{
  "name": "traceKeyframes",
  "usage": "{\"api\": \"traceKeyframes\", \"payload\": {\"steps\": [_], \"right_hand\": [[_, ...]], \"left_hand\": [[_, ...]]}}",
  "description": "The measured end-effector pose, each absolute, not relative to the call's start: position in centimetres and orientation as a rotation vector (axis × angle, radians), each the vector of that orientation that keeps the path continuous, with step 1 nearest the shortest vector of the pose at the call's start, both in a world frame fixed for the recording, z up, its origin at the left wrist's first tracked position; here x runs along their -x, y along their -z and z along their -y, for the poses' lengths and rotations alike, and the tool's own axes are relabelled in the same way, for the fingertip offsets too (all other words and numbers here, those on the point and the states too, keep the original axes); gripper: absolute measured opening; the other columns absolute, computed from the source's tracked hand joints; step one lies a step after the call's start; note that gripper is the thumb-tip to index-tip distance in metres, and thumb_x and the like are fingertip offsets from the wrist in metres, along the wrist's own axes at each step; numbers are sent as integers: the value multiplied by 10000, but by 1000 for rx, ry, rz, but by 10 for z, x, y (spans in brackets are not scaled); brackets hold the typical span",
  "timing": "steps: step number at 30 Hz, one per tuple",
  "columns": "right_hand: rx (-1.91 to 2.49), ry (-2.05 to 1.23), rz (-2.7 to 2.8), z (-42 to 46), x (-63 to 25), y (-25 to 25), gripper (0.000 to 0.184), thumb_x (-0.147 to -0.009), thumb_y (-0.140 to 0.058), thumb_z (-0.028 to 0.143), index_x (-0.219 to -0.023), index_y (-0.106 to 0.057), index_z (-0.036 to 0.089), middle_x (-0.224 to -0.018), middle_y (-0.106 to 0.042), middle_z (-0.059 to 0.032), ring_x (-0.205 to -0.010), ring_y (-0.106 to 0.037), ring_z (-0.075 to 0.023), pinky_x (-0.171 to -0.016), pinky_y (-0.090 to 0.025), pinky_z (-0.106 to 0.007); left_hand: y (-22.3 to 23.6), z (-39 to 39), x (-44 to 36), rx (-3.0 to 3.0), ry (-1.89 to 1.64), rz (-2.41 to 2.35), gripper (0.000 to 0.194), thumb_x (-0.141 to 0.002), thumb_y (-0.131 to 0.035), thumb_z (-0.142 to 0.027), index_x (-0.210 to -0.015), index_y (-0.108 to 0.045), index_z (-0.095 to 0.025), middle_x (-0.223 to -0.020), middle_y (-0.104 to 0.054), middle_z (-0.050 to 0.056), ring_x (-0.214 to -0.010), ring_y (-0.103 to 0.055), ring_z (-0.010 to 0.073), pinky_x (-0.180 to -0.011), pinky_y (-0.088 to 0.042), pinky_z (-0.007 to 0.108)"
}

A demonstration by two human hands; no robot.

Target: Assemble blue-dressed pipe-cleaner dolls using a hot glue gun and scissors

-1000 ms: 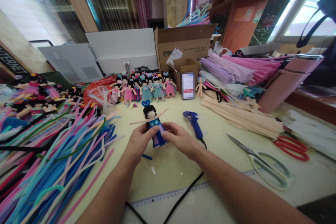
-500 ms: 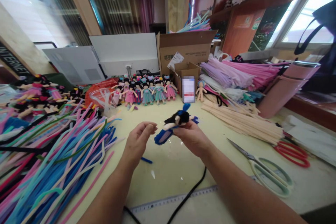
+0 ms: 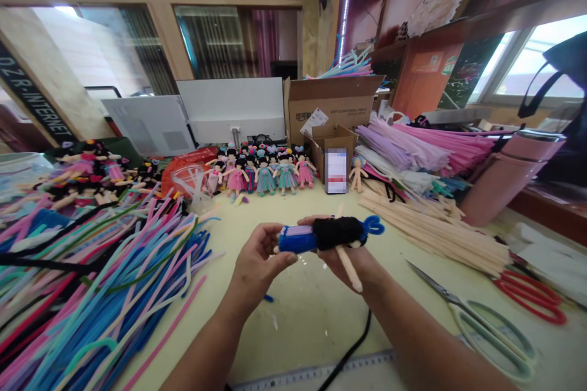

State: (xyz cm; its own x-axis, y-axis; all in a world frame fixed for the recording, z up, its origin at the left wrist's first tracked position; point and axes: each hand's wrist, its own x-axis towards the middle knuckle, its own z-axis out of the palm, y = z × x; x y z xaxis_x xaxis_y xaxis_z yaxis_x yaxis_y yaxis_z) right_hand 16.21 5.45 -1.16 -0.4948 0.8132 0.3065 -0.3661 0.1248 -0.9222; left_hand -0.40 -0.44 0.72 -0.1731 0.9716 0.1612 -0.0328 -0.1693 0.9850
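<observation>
A pipe-cleaner doll [image 3: 298,239] lies sideways between my hands above the table, its black hair uppermost and its blue-and-lilac skirt pointing left. A blue looped bow [image 3: 373,225] sticks out at the head end. One pale arm hangs down toward me. My left hand [image 3: 257,259] is closed on the skirt's lower end, thumb in front. From beneath, my right hand [image 3: 364,266] holds the upper body and head; most of its fingers are hidden behind the doll. A short blue pipe-cleaner piece [image 3: 268,298] lies on the table under my left hand.
Loose pipe cleaners [image 3: 151,293] cover the left side. Finished dolls [image 3: 261,174] stand at the back, near a cardboard box [image 3: 334,95] and a phone [image 3: 337,171]. Green-handled scissors [image 3: 477,317], red-handled scissors [image 3: 532,296] and a pink flask [image 3: 511,177] are right. A ruler [image 3: 316,372] lies in front.
The doll has turned from tilted to lying level, hair up and bow to the right. My left hand, apart from it before, has closed on the skirt. The view has shifted slightly.
</observation>
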Motion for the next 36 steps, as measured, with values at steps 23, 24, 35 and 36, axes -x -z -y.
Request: {"api": "traceKeyframes", "payload": {"steps": [23,24,35,36], "right_hand": [[447,-1619,1453,-55,-168,0,453,-622,-775,346,-1038,-651,213,-1078,-645,-83,-1026,-581,-259,-951,-410,-450],[448,-1622,1449,-54,-167,-1,453,-618,-779,340,-1034,-651,212,-1058,-651,-82,-1010,-589,-256,-937,-422,-448],[434,-1662,1417,-52,-166,-5,458,-619,-786,336,-1033,-640,208,-1067,-643,-87,-1020,-587,-254,-919,-444,-448],[424,-1688,1403,-53,-166,-4,462,-617,-785,339,-1034,-639,205,-1078,-638,-91,-1016,-588,-257,-909,-451,-447]], "left_hand": [[-2,1,7,-1245,-1327,-1132,232,-728,-631,-374,-632,-587,-168,-647,-516,-22,-649,-422,127,-633,-320,249],[-2,1,7,-1253,-1319,-1125,235,-736,-624,-373,-630,-583,-168,-640,-514,-23,-645,-417,126,-631,-318,248],[3,0,5,-1132,-1337,-1205,336,-775,-538,-480,-717,-624,-160,-735,-610,32,-724,-513,172,-683,-391,294],[3,-1,6,-1126,-1353,-1242,346,-784,-521,-486,-748,-632,-160,-773,-622,43,-753,-526,183,-695,-400,303]]}}
